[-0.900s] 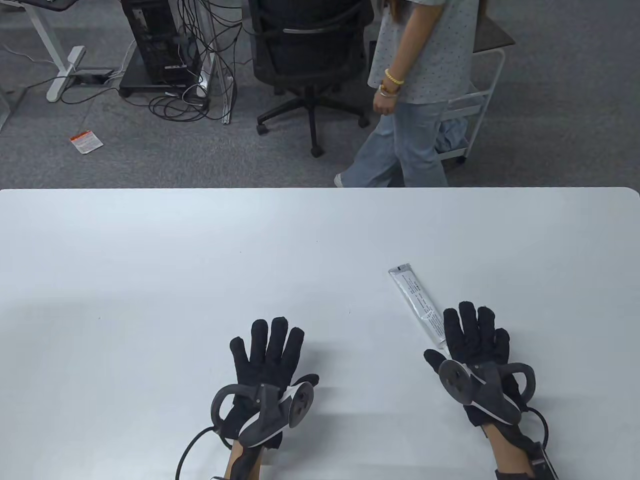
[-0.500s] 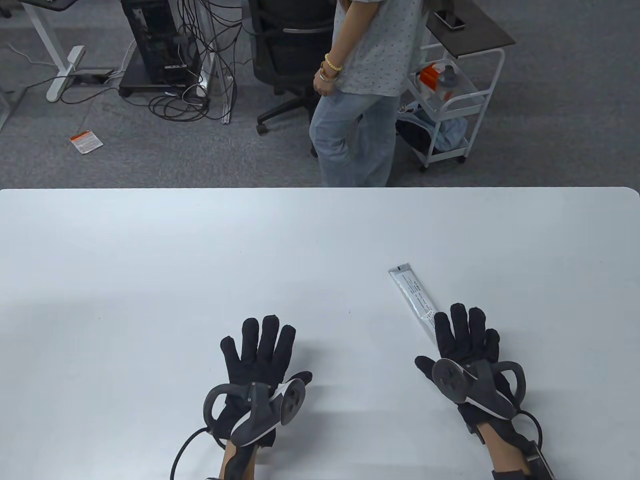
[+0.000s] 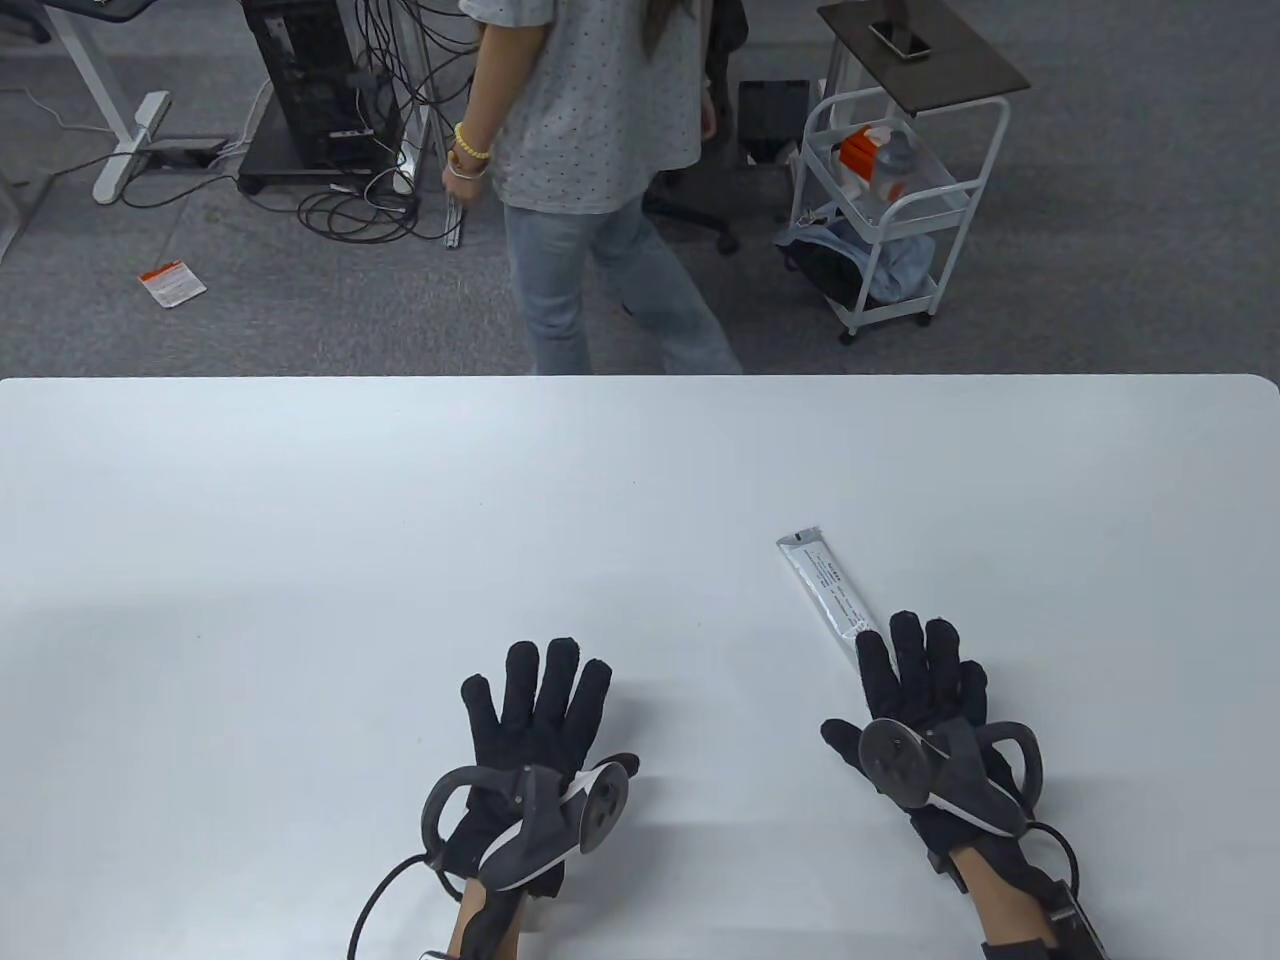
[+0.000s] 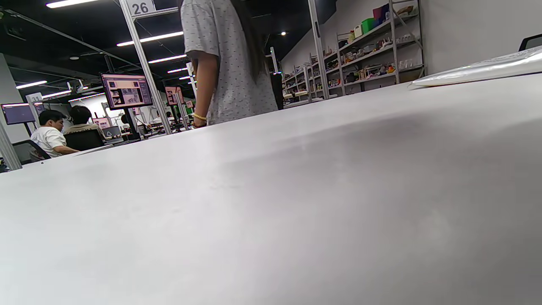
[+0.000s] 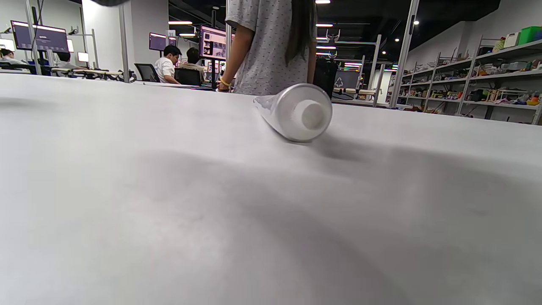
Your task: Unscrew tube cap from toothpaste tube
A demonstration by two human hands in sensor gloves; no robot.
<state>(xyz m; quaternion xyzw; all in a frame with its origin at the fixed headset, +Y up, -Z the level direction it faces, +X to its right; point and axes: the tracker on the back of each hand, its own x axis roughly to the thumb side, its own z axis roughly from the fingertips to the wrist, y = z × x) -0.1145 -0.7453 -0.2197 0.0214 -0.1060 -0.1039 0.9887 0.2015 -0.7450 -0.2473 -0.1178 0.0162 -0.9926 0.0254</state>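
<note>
A silver-white toothpaste tube (image 3: 826, 588) lies on the white table (image 3: 300, 520), its crimped end pointing away and its near end hidden under my right hand. The right wrist view shows the tube end-on (image 5: 279, 112) with its white cap (image 5: 312, 115) facing the camera, the cap on the tube. My right hand (image 3: 915, 680) lies open with fingers spread, above the tube's near end. I cannot tell if it touches the tube. My left hand (image 3: 535, 700) lies open and flat on the table, empty, well to the left of the tube. The tube shows far right in the left wrist view (image 4: 478, 67).
A person (image 3: 590, 150) in a grey shirt and jeans walks just beyond the table's far edge. A white cart (image 3: 890, 200) and an office chair stand on the floor behind. The table bears only the tube and my hands.
My right hand has slid left and a little back over the tube's near end. My left hand shifted left, then back to about where it was. The person behind the table walked left.
</note>
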